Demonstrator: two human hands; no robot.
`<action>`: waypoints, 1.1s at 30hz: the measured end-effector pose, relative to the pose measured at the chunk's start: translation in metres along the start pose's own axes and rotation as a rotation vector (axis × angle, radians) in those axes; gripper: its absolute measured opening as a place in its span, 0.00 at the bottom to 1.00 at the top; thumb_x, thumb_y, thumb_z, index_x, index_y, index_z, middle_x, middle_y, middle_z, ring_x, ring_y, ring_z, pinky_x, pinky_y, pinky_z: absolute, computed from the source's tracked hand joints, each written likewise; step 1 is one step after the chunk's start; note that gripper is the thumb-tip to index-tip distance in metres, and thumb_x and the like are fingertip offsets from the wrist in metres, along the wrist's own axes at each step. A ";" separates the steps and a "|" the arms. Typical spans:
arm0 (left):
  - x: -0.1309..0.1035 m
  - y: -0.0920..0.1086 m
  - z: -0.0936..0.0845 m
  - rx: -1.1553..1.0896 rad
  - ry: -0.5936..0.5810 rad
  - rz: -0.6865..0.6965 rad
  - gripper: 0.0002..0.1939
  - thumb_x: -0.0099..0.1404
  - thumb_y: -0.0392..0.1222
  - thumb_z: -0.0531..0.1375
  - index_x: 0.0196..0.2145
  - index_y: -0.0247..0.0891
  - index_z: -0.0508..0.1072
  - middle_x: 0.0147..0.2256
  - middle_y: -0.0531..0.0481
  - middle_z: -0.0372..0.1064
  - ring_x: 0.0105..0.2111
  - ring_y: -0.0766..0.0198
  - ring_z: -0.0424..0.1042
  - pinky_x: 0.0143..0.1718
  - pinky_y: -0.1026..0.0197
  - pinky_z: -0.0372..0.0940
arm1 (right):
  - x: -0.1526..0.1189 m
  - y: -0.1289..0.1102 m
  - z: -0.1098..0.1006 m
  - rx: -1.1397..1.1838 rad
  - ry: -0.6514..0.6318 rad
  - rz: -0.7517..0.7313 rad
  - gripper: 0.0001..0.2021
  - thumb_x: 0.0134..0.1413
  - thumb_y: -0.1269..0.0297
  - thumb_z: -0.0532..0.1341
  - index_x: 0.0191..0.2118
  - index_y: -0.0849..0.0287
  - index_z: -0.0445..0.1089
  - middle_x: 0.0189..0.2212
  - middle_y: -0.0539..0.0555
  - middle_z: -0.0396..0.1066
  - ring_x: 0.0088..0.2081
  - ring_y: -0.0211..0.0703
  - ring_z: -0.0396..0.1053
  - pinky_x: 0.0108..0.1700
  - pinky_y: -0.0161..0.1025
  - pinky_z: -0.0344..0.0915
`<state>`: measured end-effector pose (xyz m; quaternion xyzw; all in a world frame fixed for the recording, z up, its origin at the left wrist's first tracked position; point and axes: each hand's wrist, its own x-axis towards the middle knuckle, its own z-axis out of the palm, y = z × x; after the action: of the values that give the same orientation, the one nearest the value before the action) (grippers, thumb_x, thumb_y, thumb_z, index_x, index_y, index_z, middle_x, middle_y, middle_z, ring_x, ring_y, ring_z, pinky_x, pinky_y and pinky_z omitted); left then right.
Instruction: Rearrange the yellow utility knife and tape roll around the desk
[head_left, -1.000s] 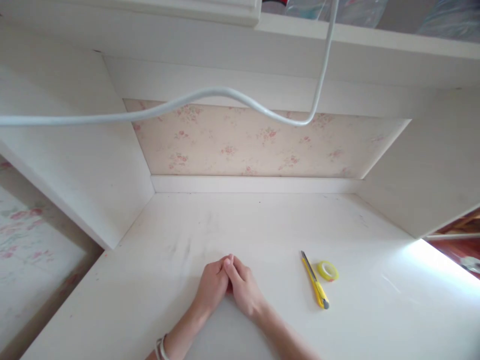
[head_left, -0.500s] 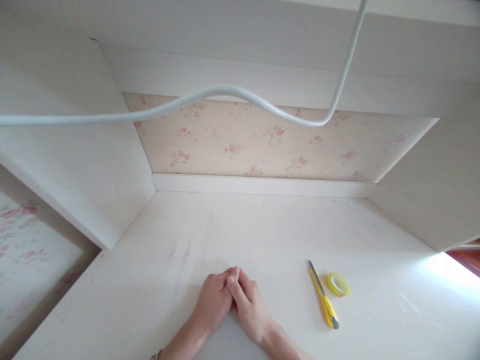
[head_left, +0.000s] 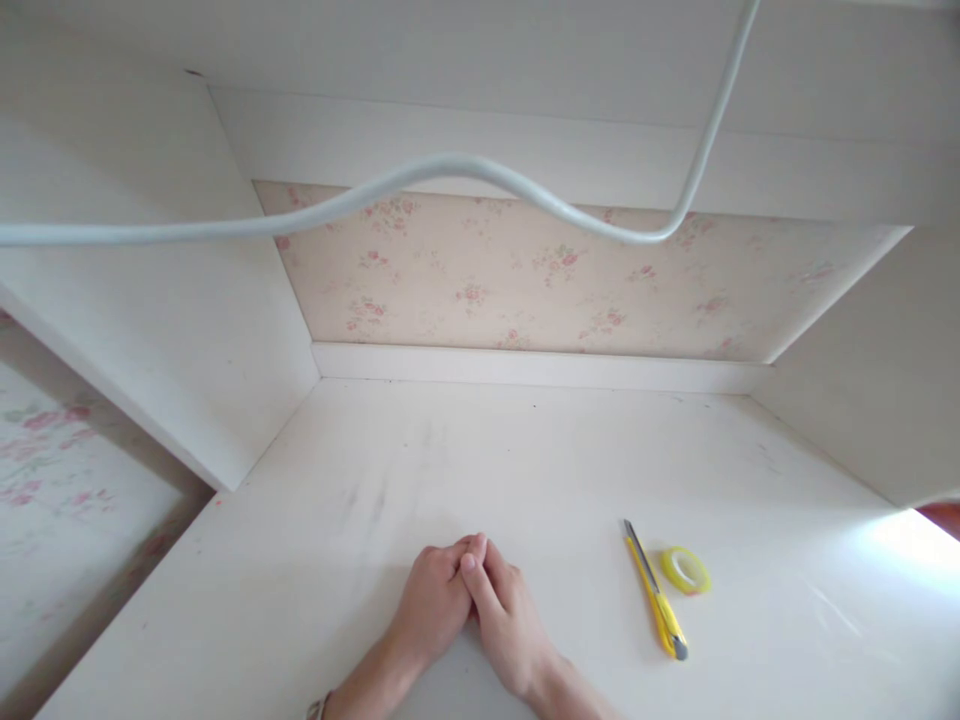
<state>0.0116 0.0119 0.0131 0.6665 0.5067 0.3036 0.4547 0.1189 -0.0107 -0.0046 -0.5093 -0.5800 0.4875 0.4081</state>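
My left hand (head_left: 436, 603) and my right hand (head_left: 511, 620) are clasped together on the white desk (head_left: 300, 590), at the bottom middle. Their fingers are closed around each other, thumbs on top, and no object shows between them. To the right of my hands a yellow utility knife (head_left: 655, 592) lies on the desk, its grey tip pointing away from me. Just beside the knife is a roll of yellow tape (head_left: 685, 570), lying flat. Neither hand touches the knife or the tape.
White side panels stand at the left (head_left: 225, 330) and right (head_left: 862, 400). Behind the desk is a wall with floral wallpaper (head_left: 480, 270). A pale cable (head_left: 450, 167) crosses the upper view in front of the shelf. A band is on my left wrist.
The whole view has shifted slightly, so the desk and items appear a little further right. My hands stay clasped, and the knife and tape lie as before.
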 end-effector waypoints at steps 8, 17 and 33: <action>0.000 -0.003 0.000 -0.042 -0.007 0.014 0.22 0.70 0.48 0.43 0.23 0.39 0.68 0.24 0.53 0.71 0.25 0.65 0.70 0.30 0.65 0.61 | -0.001 -0.002 -0.001 0.008 -0.013 0.012 0.19 0.63 0.49 0.48 0.37 0.58 0.66 0.35 0.53 0.72 0.36 0.41 0.69 0.40 0.35 0.63; -0.001 0.000 -0.002 0.021 -0.019 -0.006 0.23 0.70 0.48 0.42 0.24 0.40 0.67 0.24 0.52 0.71 0.25 0.65 0.70 0.30 0.66 0.61 | -0.001 -0.002 -0.002 -0.006 -0.009 0.016 0.18 0.63 0.50 0.48 0.35 0.58 0.65 0.34 0.52 0.71 0.34 0.40 0.68 0.38 0.35 0.62; 0.000 -0.006 -0.001 -0.068 -0.022 0.024 0.21 0.70 0.45 0.45 0.24 0.39 0.68 0.24 0.53 0.71 0.26 0.65 0.70 0.29 0.66 0.59 | 0.000 0.003 -0.001 0.013 -0.017 0.003 0.18 0.64 0.51 0.48 0.36 0.59 0.66 0.33 0.52 0.71 0.36 0.40 0.69 0.37 0.33 0.63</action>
<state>0.0088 0.0127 0.0079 0.6600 0.4829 0.3189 0.4791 0.1205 -0.0106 -0.0071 -0.5033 -0.5795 0.4962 0.4057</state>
